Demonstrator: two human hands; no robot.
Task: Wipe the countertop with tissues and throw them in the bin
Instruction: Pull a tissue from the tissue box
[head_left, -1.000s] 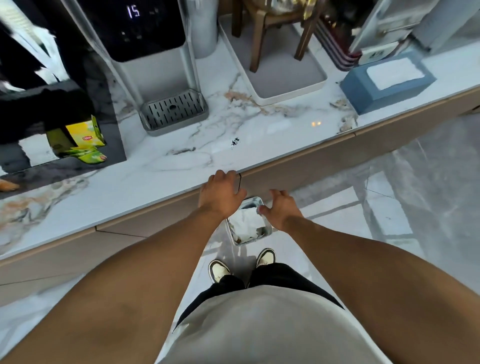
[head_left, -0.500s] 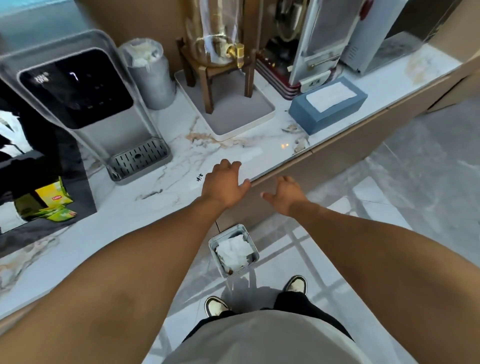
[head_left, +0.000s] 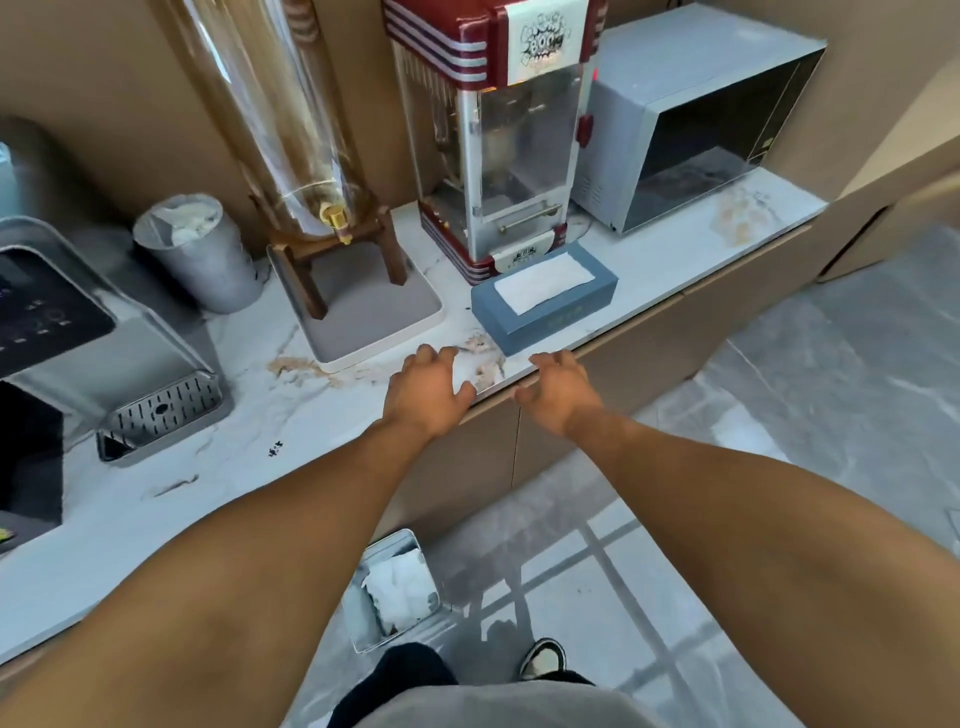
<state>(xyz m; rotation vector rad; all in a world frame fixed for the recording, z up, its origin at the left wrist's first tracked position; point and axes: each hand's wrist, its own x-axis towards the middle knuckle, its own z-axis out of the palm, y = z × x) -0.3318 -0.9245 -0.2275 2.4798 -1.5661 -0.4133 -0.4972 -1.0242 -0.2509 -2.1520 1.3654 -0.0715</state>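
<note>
A white marble countertop runs from lower left to upper right. A blue tissue box with a white tissue on top sits near the counter's front edge. My left hand hovers over the counter just left of the box, fingers spread, holding nothing. My right hand is at the counter's front edge just below the box, also open and empty. A small dark speck of dirt lies on the counter to the left. A metal bin with used tissues inside stands on the floor below.
On the counter stand a water dispenser, a grey lined cup, a glass drink dispenser on a wooden stand in a white tray, a red popcorn machine and a microwave. My shoe is beside the bin.
The view has swung up and right. Both hands rose from over the bin and moved right along the counter edge toward the tissue box, still empty.
</note>
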